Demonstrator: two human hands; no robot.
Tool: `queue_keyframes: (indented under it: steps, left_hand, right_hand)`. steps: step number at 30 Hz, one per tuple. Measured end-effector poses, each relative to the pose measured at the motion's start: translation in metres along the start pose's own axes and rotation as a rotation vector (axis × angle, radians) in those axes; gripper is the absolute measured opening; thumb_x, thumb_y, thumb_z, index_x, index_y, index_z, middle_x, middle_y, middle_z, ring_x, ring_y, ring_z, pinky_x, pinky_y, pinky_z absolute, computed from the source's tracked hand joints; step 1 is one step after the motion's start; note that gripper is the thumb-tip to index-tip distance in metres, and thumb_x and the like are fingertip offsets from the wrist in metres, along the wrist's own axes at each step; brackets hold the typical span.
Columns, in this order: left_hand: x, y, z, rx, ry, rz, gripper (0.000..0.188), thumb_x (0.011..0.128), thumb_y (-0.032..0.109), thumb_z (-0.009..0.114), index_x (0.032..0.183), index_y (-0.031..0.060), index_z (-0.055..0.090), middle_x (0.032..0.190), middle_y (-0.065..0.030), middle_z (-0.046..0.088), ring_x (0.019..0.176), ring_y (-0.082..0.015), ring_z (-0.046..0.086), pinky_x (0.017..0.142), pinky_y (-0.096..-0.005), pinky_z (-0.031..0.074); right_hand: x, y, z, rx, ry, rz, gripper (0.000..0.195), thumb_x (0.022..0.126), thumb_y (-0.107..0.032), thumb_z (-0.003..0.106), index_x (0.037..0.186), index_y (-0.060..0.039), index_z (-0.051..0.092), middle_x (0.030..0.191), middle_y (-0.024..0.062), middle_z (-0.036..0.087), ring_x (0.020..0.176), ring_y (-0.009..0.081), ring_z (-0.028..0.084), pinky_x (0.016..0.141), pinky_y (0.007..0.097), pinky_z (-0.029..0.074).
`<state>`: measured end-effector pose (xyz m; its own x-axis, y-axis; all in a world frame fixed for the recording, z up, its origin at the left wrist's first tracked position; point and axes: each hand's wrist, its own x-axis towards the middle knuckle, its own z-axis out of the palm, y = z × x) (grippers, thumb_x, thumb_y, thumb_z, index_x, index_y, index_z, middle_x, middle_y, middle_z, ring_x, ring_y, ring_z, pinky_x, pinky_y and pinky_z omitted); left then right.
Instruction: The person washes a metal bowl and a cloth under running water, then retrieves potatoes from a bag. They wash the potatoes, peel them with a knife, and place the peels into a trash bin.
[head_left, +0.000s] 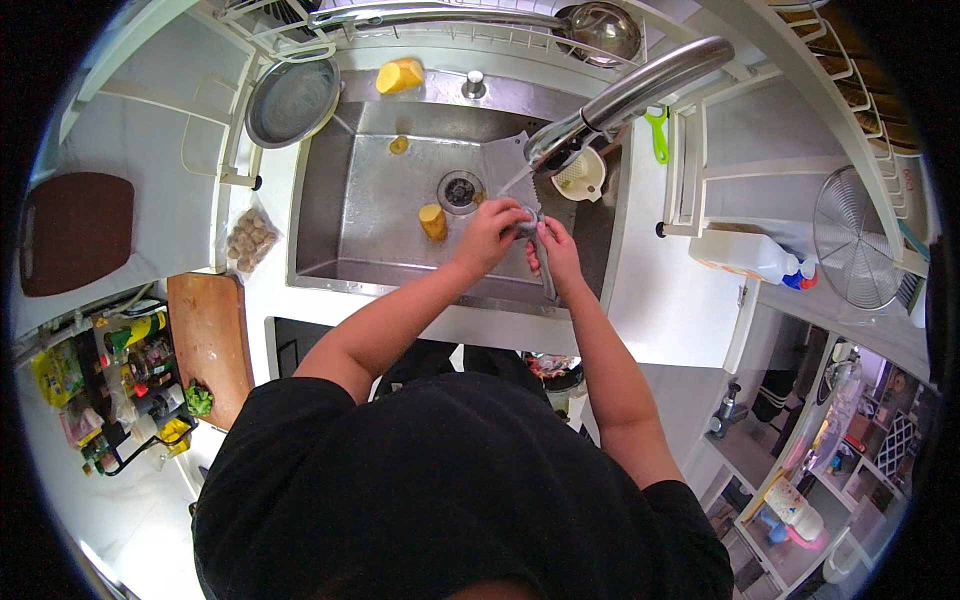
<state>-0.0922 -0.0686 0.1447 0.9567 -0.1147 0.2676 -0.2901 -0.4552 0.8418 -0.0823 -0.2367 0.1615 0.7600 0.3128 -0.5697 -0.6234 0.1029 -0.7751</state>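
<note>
Over the right half of the steel sink (390, 187), both hands are on a grey utensil (548, 262), perhaps a knife or peeler; its exact kind is hard to tell. My left hand (491, 231) grips its upper end, my right hand (555, 251) its side near the handle. Water runs from the chrome faucet (559, 146) just above. A cut yellow root vegetable piece (433, 222) stands left of the hands; a small slice (399, 145) lies farther up in the basin. Another large piece (400, 76) rests on the back rim. A cream strainer (581, 176) sits at the basin's right.
A grey frying pan (292, 101) and bagged round items (251, 240) are left of the sink. Beyond stands a wooden cutting board (210, 345). A green peeler (658, 136) and white bottle (742, 253) lie right. Rack legs flank the sink.
</note>
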Motion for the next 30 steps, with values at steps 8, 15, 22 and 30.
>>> queue_keyframes:
  steps: [8,15,22,30]
  left_hand:
    - [0.072,-0.032,-0.021,0.104,0.239,-0.044,0.029,0.068,-0.002,0.062,0.095,0.0090,0.063,0.103,-0.0120,0.055,0.100,-0.0324,0.051,0.088,-0.0382,0.042]
    - [0.067,-0.035,-0.029,0.133,0.241,-0.038,0.029,0.068,0.000,0.063,0.096,0.0100,0.064,0.102,-0.0111,0.056,0.097,-0.0316,0.052,0.087,-0.0389,0.042]
    - [-0.006,-0.002,-0.015,0.033,0.007,-0.011,0.033,0.067,-0.001,0.065,0.098,0.0100,0.063,0.100,-0.0094,0.057,0.099,-0.0292,0.052,0.086,-0.0364,0.042]
    - [-0.052,-0.048,-0.058,0.162,0.017,-0.192,0.026,0.067,-0.001,0.066,0.091,0.0081,0.064,0.096,-0.0100,0.057,0.091,-0.0290,0.055,0.080,-0.0364,0.045]
  right_hand:
    - [-0.009,-0.005,0.005,-0.034,-0.043,0.107,0.035,0.093,-0.028,0.049,0.122,-0.0081,0.045,0.065,0.0056,0.054,0.043,0.0122,0.048,0.037,0.0254,0.037]
    - [-0.005,-0.002,0.012,0.020,-0.087,0.067,0.030,0.093,-0.027,0.048,0.116,-0.0076,0.045,0.064,0.0055,0.054,0.043,0.0125,0.048,0.036,0.0258,0.038]
    - [0.021,0.000,0.003,0.048,-0.007,-0.016,0.029,0.093,-0.028,0.047,0.115,-0.0092,0.045,0.065,0.0055,0.053,0.045,0.0128,0.048,0.038,0.0261,0.039]
    - [0.030,-0.038,0.012,-0.133,-0.071,-0.062,0.023,0.091,-0.032,0.051,0.090,-0.0093,0.049,0.057,0.0035,0.050,0.038,0.0118,0.044,0.034,0.0259,0.035]
